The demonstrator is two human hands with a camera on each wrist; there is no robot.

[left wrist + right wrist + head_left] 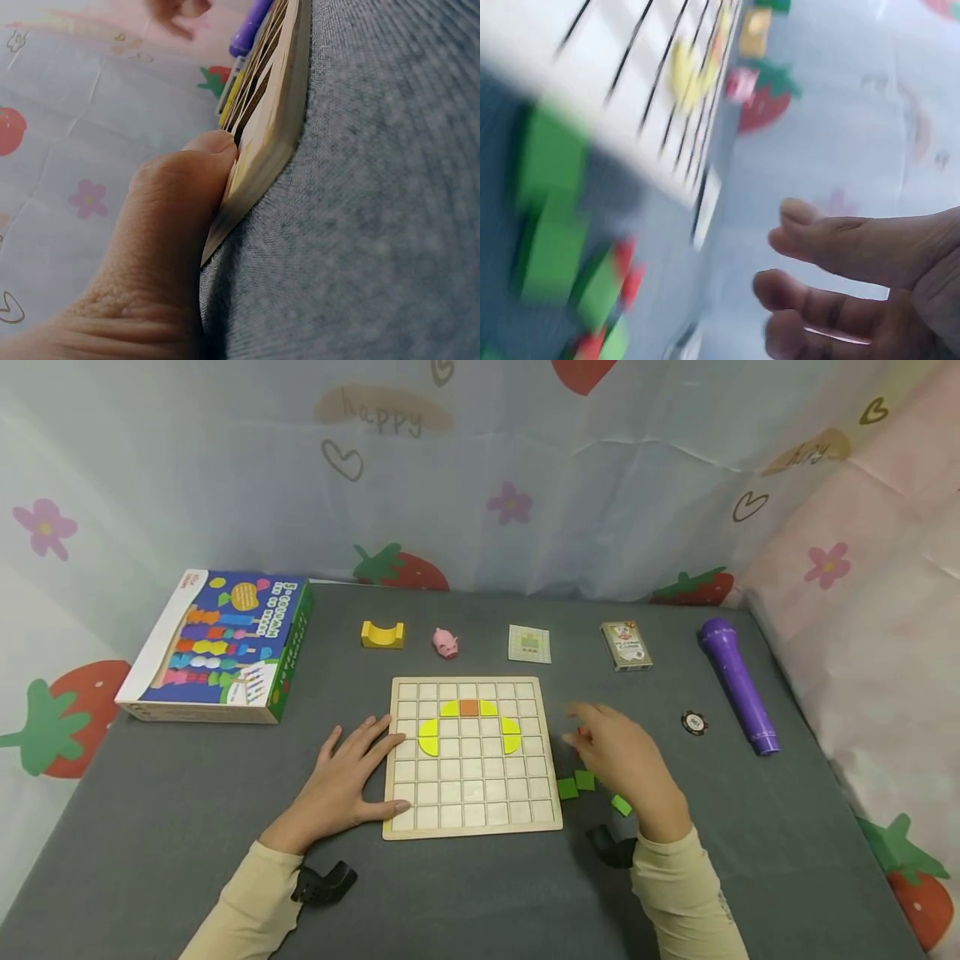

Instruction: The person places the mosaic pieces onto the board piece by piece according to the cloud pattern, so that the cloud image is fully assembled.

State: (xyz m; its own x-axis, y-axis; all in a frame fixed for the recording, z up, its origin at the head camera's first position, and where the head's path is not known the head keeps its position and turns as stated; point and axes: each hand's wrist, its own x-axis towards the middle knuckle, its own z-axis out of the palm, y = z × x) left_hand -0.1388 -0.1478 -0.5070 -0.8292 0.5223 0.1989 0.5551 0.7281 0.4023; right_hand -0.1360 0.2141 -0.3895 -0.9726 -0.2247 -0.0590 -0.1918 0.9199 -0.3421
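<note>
A wooden grid board (472, 817) lies in the middle of the table. Yellow rounded pieces (428, 737) and one orange square (468, 707) sit in its upper cells, forming an arch. My left hand (337, 789) rests along the board's left side with fingers spread; its thumb (176, 202) touches the board's edge. Over the table just right of the board hovers my right hand (628, 764), fingers loosely bent and apart, with nothing seen between them in the right wrist view. Below it lie green blocks (567, 788) and small red pieces (632, 285), partly hidden by the hand in the head view.
Behind the board stand a yellow arch block (382, 635), a pink pig (445, 643), a pattern card (529, 644) and a playing-card box (626, 646). A toy box (225, 643) lies at left. A round chip (693, 722) and purple microphone-shaped object (738, 685) are at right.
</note>
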